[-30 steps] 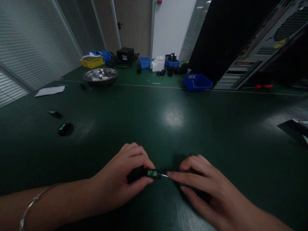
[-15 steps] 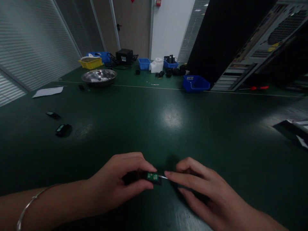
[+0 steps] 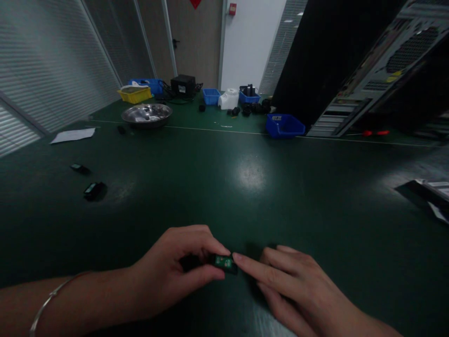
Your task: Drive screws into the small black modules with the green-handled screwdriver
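A small black part with a green circuit board [image 3: 224, 262] is pinched between the thumb and index finger of my left hand [image 3: 178, 262], low in the middle of the view. My right hand [image 3: 294, 281] is just to its right, with the index fingertip at the part's right end. The other fingers of that hand are bent, and whether they hold anything is hidden. Two small dark devices with light faces, one nearer [image 3: 94, 189] and one farther [image 3: 79, 167], lie on the green table at the left.
A metal bowl [image 3: 147, 114], a yellow bin [image 3: 135, 95] and a white paper [image 3: 73, 135] are at the back left. A blue bin [image 3: 285, 126] stands beside a large dark cabinet [image 3: 326, 61]. A dark flat object [image 3: 424, 194] lies at the right edge.
My right index finger has moved left to the part's end. The thin metal piece seen there before no longer shows. The camera view has shifted slightly.
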